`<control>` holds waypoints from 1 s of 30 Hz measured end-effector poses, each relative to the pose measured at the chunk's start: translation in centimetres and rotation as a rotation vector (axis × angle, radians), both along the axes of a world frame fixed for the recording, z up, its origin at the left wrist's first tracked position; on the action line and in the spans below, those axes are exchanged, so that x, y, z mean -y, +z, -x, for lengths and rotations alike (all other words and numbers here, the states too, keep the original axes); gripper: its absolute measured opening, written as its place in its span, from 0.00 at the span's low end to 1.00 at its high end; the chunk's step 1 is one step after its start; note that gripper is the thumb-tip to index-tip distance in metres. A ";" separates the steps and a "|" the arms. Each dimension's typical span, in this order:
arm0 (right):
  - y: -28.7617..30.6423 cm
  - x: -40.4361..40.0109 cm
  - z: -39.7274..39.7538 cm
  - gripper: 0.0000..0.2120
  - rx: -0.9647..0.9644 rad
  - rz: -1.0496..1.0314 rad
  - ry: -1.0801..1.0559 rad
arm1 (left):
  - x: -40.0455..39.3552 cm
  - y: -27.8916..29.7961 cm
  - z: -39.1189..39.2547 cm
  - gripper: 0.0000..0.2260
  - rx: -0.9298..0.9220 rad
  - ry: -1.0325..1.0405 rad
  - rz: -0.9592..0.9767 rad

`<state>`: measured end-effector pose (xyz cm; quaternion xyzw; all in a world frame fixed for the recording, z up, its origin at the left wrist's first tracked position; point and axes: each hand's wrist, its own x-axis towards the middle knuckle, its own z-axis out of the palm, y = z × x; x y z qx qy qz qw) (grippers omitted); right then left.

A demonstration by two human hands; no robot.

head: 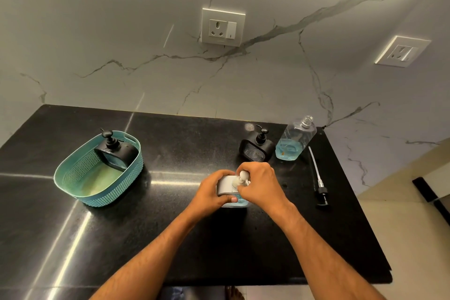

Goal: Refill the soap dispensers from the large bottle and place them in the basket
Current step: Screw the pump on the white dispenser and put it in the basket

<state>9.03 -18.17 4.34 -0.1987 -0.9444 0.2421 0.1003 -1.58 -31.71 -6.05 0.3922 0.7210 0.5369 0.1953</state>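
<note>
Left hand (pixel 211 191): wraps the grey dispenser (pixel 227 186), steadying it on the counter (pixel 170 153).
Right hand (pixel 258 184): pinches the pump head (pixel 243 176), probably screwing it on (threads hidden).
Basket (pixel 73 178): holds one black dispenser (pixel 117 151).

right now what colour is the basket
Teal basket, with a perforated weave pattern; the head view shows it.

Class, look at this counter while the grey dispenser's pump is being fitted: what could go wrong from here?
1. The large bottle stands uncapped near the counter's right edge; a knock might spill its blue soap.
2. Its loose pump lies close to that edge and could roll off.
3. The right hand might cross-thread the grey dispenser, causing leaks.
</note>
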 end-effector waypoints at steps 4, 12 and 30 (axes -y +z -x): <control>-0.4 -0.3 0.5 0.09 0.017 0.000 0.016 | -0.1 -0.2 0.0 0.26 -0.036 0.007 0.025; -2.4 0.3 0.0 0.15 -0.087 -0.107 -0.054 | 0.0 0.3 -0.3 0.23 -0.045 0.024 0.035; -3.0 0.4 -0.9 0.35 -0.149 0.051 -0.090 | 0.0 0.0 -0.1 0.27 -0.041 0.031 0.061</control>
